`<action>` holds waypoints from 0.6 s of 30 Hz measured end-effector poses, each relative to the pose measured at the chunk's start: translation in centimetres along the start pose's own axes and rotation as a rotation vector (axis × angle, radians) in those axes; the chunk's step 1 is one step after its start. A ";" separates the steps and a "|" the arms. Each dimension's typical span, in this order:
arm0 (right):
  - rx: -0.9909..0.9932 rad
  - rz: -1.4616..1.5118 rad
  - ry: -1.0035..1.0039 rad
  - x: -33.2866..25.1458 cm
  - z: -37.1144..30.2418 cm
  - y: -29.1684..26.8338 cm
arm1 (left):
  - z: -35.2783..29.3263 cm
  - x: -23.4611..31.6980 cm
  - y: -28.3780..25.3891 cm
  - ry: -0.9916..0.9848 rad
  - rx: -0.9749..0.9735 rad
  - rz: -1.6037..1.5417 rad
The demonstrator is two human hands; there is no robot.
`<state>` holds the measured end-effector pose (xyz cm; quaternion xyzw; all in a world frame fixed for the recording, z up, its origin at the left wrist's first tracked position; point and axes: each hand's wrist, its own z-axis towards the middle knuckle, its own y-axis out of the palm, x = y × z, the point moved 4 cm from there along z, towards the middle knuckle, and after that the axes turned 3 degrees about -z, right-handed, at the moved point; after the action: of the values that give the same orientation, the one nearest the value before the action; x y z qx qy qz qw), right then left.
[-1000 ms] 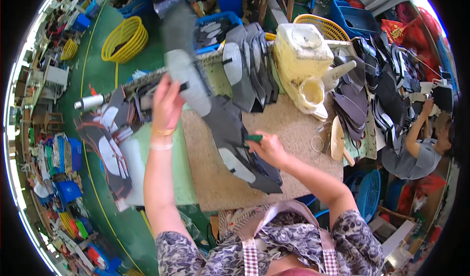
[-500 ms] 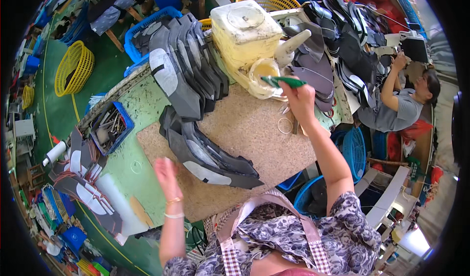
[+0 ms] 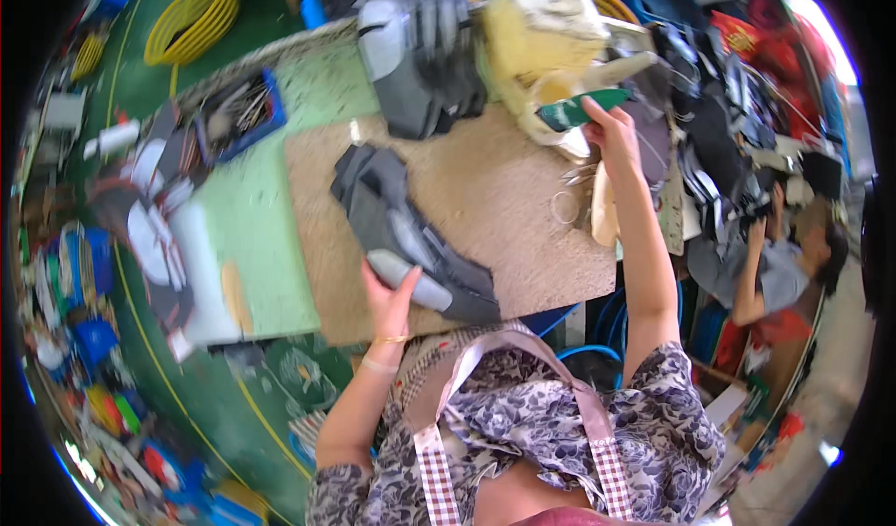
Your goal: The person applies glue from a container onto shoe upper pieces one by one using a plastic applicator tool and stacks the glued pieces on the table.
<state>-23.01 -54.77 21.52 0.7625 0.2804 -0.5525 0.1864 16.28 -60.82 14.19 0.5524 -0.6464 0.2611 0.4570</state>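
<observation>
The left hand [image 3: 387,307] sat near the body, thumb spread — the right hand [image 3: 613,136], fingers curled, lay farther forward.

from here, the green tabletop [image 3: 250,237] carries 1 brown board [image 3: 523,227] with dark grey pieces [image 3: 401,218] on it, plus 1 blue tray [image 3: 276,106].

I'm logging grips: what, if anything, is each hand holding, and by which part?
Right hand: a green tool, by its right end. Left hand touches the grey pieces at their pale patch; a grip is unclear.
</observation>
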 end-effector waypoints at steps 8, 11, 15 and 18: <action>-0.511 -0.095 0.125 4.0 -11.1 15.1 | -0.8 1.1 -1.5 0.026 0.083 0.180; -0.588 -0.405 -0.026 4.8 -11.1 18.8 | -0.8 0.7 -1.4 0.037 0.092 0.122; -0.471 -0.393 -0.259 5.7 -8.1 21.4 | -1.0 0.3 -1.1 0.063 0.171 0.107; -0.553 -0.563 -0.463 4.5 -7.9 21.7 | -0.7 -0.3 -1.2 0.051 0.159 0.060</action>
<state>-2.42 -65.83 19.25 0.4347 0.5647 -0.6418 0.2832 17.65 -60.41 14.01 0.5606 -0.6280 0.3390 0.4200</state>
